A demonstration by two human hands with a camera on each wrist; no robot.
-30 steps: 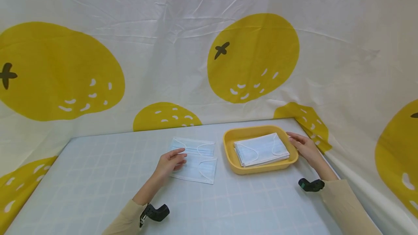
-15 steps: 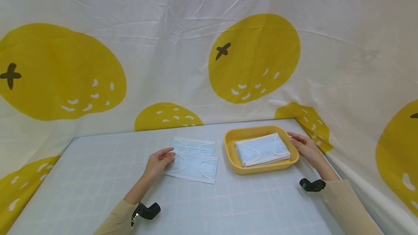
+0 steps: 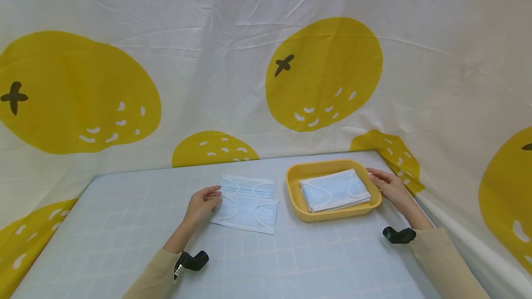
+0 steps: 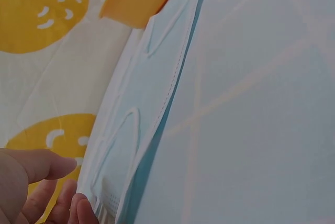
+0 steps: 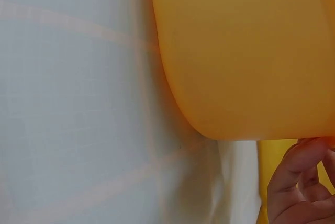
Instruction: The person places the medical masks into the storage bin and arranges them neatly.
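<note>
Two pale blue face masks lie on the table, the back face mask (image 3: 251,187) with its pleats showing and the front face mask (image 3: 249,213) overlapping it. At their left end is my left hand (image 3: 201,206), thumb and fingers apart. The left wrist view has its fingertips (image 4: 84,211) right at the masks' end, the near mask (image 4: 162,72) stretching away. A yellow tray (image 3: 293,197) on the right holds a stack of face masks (image 3: 332,190). My right hand (image 3: 392,190) holds the tray's right rim, thumb and fingers bent at its edge (image 5: 261,136) in the right wrist view.
The table (image 3: 291,262) wears a pale checked cloth. Behind it and on both sides hangs a white curtain (image 3: 232,82) with large yellow fruit prints. Black camera mounts (image 3: 195,260) sit at both wrists.
The left hand has drawn back to the left from over the masks to their left end, uncovering the front mask's left ear loop. The right hand stays at the tray.
</note>
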